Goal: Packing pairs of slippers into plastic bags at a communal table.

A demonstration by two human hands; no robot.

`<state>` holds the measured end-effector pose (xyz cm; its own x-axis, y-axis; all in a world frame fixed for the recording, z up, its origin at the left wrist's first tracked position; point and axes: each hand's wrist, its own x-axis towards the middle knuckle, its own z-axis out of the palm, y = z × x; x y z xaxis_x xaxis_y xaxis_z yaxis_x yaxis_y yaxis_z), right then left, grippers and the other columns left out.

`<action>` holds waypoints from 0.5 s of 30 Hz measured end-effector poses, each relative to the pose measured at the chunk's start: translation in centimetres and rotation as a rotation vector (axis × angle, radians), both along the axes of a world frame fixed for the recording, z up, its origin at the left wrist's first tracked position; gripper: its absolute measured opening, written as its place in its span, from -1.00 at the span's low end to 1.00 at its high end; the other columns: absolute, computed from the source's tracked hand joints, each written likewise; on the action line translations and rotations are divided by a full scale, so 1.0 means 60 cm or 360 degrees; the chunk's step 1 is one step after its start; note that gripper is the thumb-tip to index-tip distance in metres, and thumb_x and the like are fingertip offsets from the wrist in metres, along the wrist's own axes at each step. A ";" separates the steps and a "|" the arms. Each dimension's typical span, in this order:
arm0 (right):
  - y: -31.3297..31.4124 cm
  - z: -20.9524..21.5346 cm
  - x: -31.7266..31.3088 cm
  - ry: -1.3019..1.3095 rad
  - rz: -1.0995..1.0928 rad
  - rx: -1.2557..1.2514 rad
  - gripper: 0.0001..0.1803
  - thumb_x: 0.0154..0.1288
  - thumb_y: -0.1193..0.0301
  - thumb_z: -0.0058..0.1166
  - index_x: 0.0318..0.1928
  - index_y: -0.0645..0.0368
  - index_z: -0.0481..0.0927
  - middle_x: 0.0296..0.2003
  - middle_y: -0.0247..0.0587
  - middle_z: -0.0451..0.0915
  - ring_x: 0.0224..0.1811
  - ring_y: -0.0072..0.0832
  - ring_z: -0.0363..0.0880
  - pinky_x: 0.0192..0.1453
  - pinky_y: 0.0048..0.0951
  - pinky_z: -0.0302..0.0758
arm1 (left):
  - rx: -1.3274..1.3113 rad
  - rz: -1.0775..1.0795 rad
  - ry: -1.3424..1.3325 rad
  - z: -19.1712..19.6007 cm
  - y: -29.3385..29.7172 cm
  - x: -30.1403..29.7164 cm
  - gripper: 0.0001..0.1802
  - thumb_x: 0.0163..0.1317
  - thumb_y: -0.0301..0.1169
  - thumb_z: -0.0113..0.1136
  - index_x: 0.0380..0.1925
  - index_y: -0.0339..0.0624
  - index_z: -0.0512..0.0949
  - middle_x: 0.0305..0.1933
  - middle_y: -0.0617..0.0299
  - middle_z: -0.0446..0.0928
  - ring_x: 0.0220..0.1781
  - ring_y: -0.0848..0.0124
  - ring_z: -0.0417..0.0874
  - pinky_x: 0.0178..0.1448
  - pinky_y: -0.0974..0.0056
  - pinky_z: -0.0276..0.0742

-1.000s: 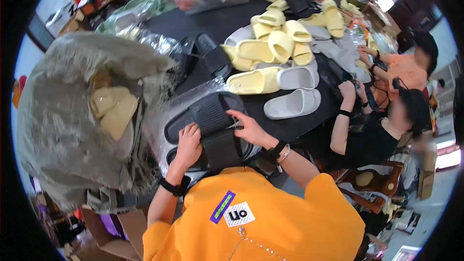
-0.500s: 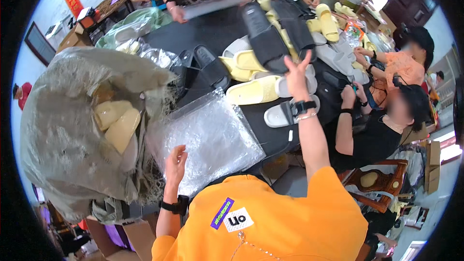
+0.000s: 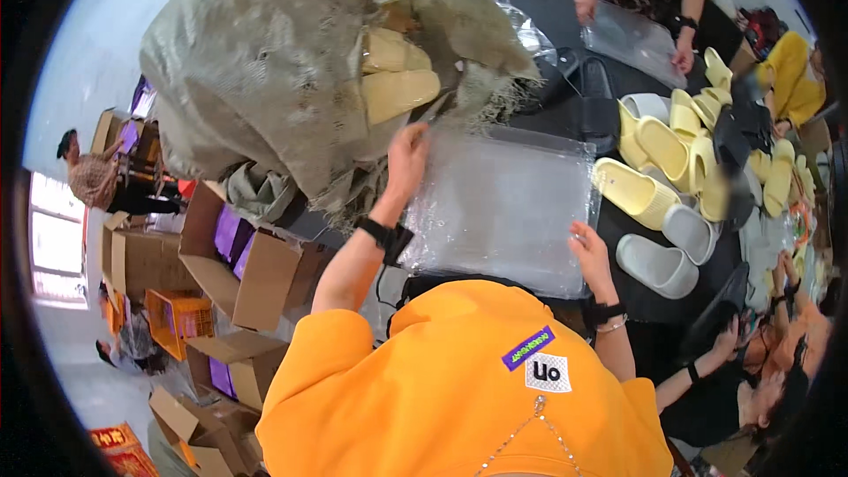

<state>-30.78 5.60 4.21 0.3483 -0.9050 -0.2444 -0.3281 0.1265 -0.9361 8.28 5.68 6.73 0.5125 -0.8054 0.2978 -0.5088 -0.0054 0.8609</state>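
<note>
A stack of clear plastic bags [image 3: 503, 203] lies flat on the dark table in front of me. My left hand [image 3: 408, 162] is at its upper left side, fingers stretched along the edge and slightly blurred. By the lower right edge is my right hand [image 3: 592, 258], its fingers loosely bent and apart, with nothing seen in them. Just right of the bags sit a yellow slipper [image 3: 634, 192] and a grey slipper [image 3: 657, 266]. Beyond the left hand, yellow slippers [image 3: 399, 94] show in the mouth of a large woven sack [image 3: 265, 62].
Yellow, grey and black slippers [image 3: 664, 152] are heaped along the table's right side. Across the table, a person holds a clear plastic sheet [image 3: 638, 44]. Other people's hands [image 3: 724, 340] work at the right. Open cardboard boxes [image 3: 238, 256] and an orange crate [image 3: 178, 322] stand at the left.
My right hand has come back from the slipper heap to the plastic bags, and the left has moved up along their edge. The view has turned left.
</note>
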 end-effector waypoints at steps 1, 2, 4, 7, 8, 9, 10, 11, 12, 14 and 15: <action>0.008 -0.009 0.003 0.0020 0.0043 -0.0002 -0.57 0.19 0.48 -0.01 0.10 0.29 0.36 -0.05 -0.11 0.48 -0.06 -0.47 0.47 0.00 -0.48 0.40 | -0.0124 0.0034 -0.0101 -0.014 -0.014 0.039 -0.70 0.05 -0.50 0.05 -0.15 -0.29 0.49 -0.16 -0.06 0.52 -0.09 0.08 0.53 -0.07 0.21 0.42; 0.015 -0.015 0.002 0.0044 0.0068 -0.0011 -0.58 0.19 0.48 -0.01 0.09 0.28 0.37 -0.06 -0.11 0.49 -0.07 -0.47 0.48 -0.02 -0.48 0.41 | 0.0082 0.0087 -0.0160 0.006 -0.024 0.062 -0.68 0.05 -0.53 0.03 -0.13 -0.27 0.48 -0.12 -0.11 0.49 -0.05 0.02 0.50 0.00 0.19 0.39; 0.024 -0.021 0.002 0.0082 0.0088 -0.0014 -0.59 0.19 0.47 -0.01 0.08 0.27 0.39 -0.08 -0.10 0.51 -0.09 -0.46 0.50 -0.06 -0.47 0.43 | -0.0057 0.0202 -0.0307 0.023 -0.054 0.104 -0.66 0.06 -0.52 0.04 -0.09 -0.26 0.47 -0.10 -0.16 0.48 -0.03 -0.01 0.48 0.03 0.13 0.36; 0.032 -0.021 0.008 0.0137 0.0085 -0.0042 -0.60 0.17 0.47 0.00 0.06 0.26 0.41 -0.12 -0.08 0.53 -0.13 -0.45 0.52 -0.10 -0.48 0.45 | 0.0053 0.0519 -0.0490 0.057 -0.086 0.150 -0.66 0.12 -0.33 0.01 -0.12 -0.26 0.49 -0.11 -0.18 0.48 -0.01 -0.03 0.47 0.02 0.10 0.36; 0.033 -0.019 0.010 0.0155 0.0078 -0.0055 -0.60 0.17 0.47 0.00 0.06 0.27 0.41 -0.12 -0.07 0.53 -0.13 -0.45 0.52 -0.11 -0.48 0.45 | 0.0140 0.0636 -0.0474 0.064 -0.095 0.165 -0.63 0.15 -0.25 0.00 -0.13 -0.26 0.50 -0.11 -0.18 0.49 0.00 -0.04 0.47 0.02 0.10 0.36; 0.033 -0.015 0.011 0.0173 0.0070 -0.0067 -0.60 0.17 0.47 0.00 0.05 0.27 0.41 -0.13 -0.07 0.54 -0.13 -0.45 0.52 -0.11 -0.48 0.45 | 0.0336 0.0698 -0.0369 0.067 -0.105 0.188 -0.57 0.16 -0.16 -0.05 -0.13 -0.25 0.51 -0.10 -0.17 0.49 0.00 -0.03 0.47 0.03 0.08 0.36; 0.035 -0.014 0.014 0.0188 0.0062 -0.0074 -0.60 0.16 0.48 0.00 0.05 0.28 0.41 -0.13 -0.07 0.54 -0.14 -0.44 0.52 -0.12 -0.49 0.45 | 0.0536 0.0758 -0.0268 0.064 -0.114 0.214 -0.51 0.17 -0.06 -0.10 -0.14 -0.25 0.52 -0.09 -0.15 0.49 0.01 -0.03 0.47 0.03 0.07 0.36; 0.039 -0.011 0.014 0.0188 0.0047 -0.0074 -0.60 0.16 0.48 0.00 0.05 0.28 0.41 -0.13 -0.07 0.54 -0.14 -0.44 0.52 -0.12 -0.49 0.45 | 0.0737 0.0807 -0.0162 0.063 -0.121 0.228 -0.43 0.18 0.04 -0.14 -0.15 -0.24 0.54 -0.08 -0.14 0.49 0.01 -0.03 0.47 0.03 0.06 0.35; 0.044 -0.008 0.013 0.0187 0.0031 -0.0075 -0.60 0.16 0.48 0.00 0.05 0.28 0.41 -0.13 -0.07 0.54 -0.14 -0.44 0.52 -0.13 -0.48 0.45 | 0.0716 0.0845 -0.0193 0.056 -0.125 0.234 -0.37 0.17 0.10 -0.19 -0.15 -0.25 0.54 -0.07 -0.13 0.49 0.02 -0.02 0.46 0.04 0.06 0.35; 0.047 -0.006 0.014 0.0193 -0.0001 -0.0077 -0.60 0.16 0.48 0.00 0.05 0.27 0.42 -0.13 -0.06 0.54 -0.14 -0.44 0.53 -0.13 -0.48 0.45 | 0.0755 0.0940 -0.0224 0.036 -0.135 0.247 -0.25 0.13 0.23 -0.25 -0.16 -0.27 0.54 -0.06 -0.11 0.49 0.03 -0.02 0.45 0.06 0.07 0.33; 0.048 -0.007 0.015 0.0199 -0.0008 -0.0078 -0.61 0.16 0.48 -0.01 0.04 0.26 0.42 -0.13 -0.06 0.54 -0.14 -0.43 0.53 -0.13 -0.48 0.46 | 0.0813 0.1007 -0.0224 0.022 -0.142 0.264 -0.19 0.10 0.29 -0.25 -0.16 -0.29 0.54 -0.05 -0.10 0.49 0.05 -0.02 0.45 0.08 0.08 0.31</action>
